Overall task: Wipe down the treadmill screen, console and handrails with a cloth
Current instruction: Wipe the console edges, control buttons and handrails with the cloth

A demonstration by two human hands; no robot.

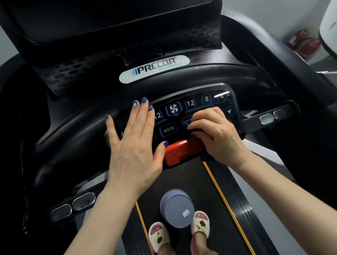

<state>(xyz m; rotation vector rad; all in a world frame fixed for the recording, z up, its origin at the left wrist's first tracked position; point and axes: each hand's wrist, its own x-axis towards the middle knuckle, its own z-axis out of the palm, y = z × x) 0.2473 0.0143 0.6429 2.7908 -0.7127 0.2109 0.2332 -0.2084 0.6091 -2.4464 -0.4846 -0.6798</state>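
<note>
Nearest the camera, two feet in white cartoon slippers [158, 236] stand on the black belt [207, 194] of the treadmill, which has an orange stripe along each edge. Between the feet and just ahead of them sits a grey round container [177, 208], bottom up, with a small sticker on it. Both bare forearms reach forward over the belt. The left hand [134, 147] lies flat and wide open on the left part of the console [194, 110], fingers together and stretched, nails painted blue, thumb tip touching the left end of the red stop button [182, 152]. The right hand [216, 133] is curled tight around a blue cloth [187, 123], pressing it on the button panel to the right of the MODE key [169, 129]; a bit of the cloth shows at the fingertips and another bit hangs below the wrist, beside the red button. Above the hands the panel shows a fan key and the numbers 12, 8 and 4. Metal grip pads sit on the handrails to the left [73, 206] and to the right [271, 117]. Farther off, a curved black bar runs across, then a white brand label [154, 68], and beyond it the dark screen [113, 14]. At far right, red objects [306, 44] stand on the floor, blurred.
</note>
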